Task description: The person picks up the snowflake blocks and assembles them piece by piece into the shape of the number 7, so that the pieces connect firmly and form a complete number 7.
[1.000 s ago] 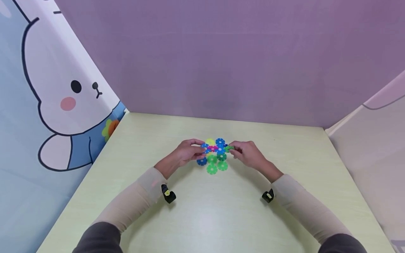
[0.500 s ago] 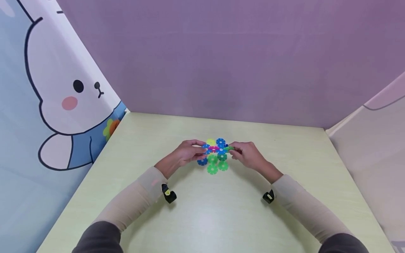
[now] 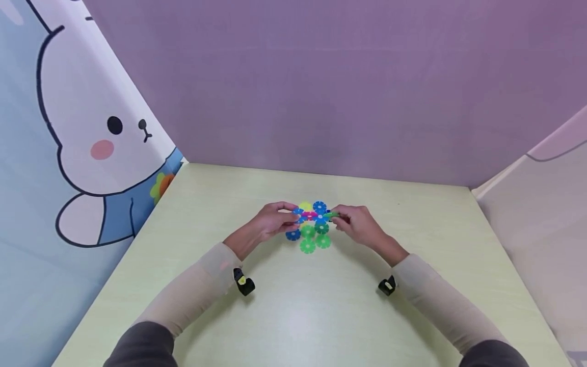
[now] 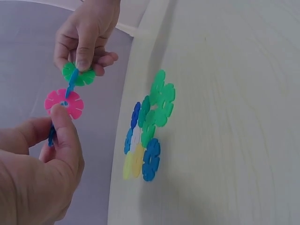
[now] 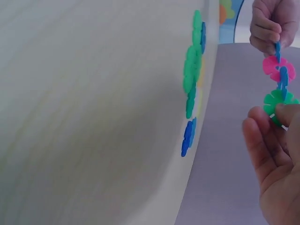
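Observation:
Both hands hold a short chain of plastic snowflake discs above the table. My left hand (image 3: 273, 220) pinches the blue disc (image 4: 51, 135) at one end between thumb and fingers. Slotted into it is a pink disc (image 4: 75, 106), which a second blue disc (image 4: 71, 83) joins edge-on. At the other end a green disc (image 5: 274, 98) meets that blue one, and my right hand (image 3: 357, 221) grips it with thumb and fingertips. The left thumb covers part of the pink disc in the left wrist view.
Several loose discs lie on the table (image 3: 293, 316) beneath the hands: light green discs (image 4: 164, 105), a dark green disc (image 3: 321, 227), blue discs (image 4: 151, 159) and yellow discs (image 4: 137, 160). A purple backdrop (image 3: 293, 102) stands behind the table, with a rabbit-print cloth (image 3: 82, 178) at the left.
The hands stay nearly in place, both still holding the disc chain. The green disc at the right end tilts slightly. The loose discs have not moved.

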### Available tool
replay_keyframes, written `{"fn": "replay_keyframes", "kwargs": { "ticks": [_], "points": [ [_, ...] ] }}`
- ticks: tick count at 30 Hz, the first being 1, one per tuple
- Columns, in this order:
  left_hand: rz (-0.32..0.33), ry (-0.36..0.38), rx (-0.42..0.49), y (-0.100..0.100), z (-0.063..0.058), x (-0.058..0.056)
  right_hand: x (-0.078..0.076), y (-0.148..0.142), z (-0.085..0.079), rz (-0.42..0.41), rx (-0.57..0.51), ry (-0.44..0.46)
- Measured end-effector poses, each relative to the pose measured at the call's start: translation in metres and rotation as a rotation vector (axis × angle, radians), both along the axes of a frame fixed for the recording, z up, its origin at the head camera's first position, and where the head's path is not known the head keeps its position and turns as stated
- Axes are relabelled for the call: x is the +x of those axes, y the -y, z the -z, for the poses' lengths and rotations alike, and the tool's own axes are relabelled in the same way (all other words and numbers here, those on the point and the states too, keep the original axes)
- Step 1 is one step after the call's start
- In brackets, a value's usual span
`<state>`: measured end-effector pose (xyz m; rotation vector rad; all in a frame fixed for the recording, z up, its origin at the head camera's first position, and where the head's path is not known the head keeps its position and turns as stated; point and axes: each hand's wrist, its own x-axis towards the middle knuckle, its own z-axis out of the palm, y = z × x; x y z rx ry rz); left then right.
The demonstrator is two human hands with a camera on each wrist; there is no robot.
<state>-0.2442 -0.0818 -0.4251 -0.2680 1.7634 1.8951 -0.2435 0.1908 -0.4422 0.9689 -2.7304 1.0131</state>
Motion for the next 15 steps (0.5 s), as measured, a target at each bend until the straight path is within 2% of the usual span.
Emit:
{"fn": "replay_keyframes", "kwargs": {
  "ticks": [8,15],
  "points": [
    [0.039,-0.011,-0.026,0.007,-0.001,0.007,0.008,0.002,-0.004,-0.012,0.017,0.058],
    [0.045,-0.01,-0.026,0.012,0.0,0.01,0.011,0.0,-0.005,-0.041,0.048,0.073]
  ]
}}
